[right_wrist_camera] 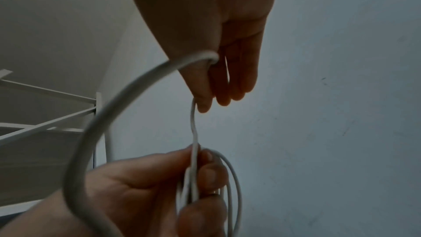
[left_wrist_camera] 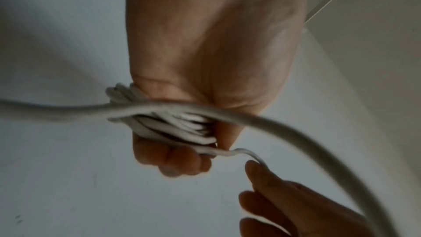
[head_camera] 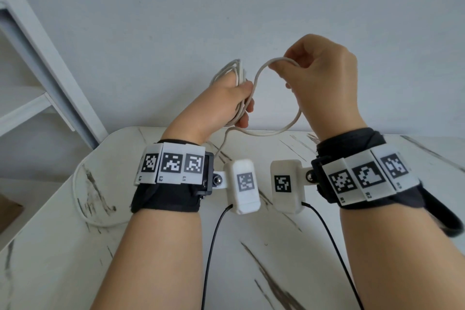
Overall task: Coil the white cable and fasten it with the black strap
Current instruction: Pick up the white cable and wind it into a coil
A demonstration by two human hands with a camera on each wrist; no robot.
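Note:
My left hand [head_camera: 236,98] is raised above the table and grips a bundle of white cable loops [head_camera: 237,72], also seen bunched in its fingers [left_wrist_camera: 173,129]. My right hand [head_camera: 319,75] pinches the white cable [head_camera: 279,60] just right of the bundle, forming a round loop [head_camera: 294,121] that hangs between both hands. In the right wrist view the cable [right_wrist_camera: 193,123] runs from my right fingertips [right_wrist_camera: 203,104] down into my left hand [right_wrist_camera: 159,177]. The loose tail [head_camera: 78,199] trails down onto the table at the left. No black strap is visible.
A white marble-patterned table [head_camera: 251,246] lies below my arms, against a plain wall [head_camera: 226,7]. A white shelf frame [head_camera: 45,58] stands at the left. Black wires [head_camera: 214,246] run from the wrist cameras toward me.

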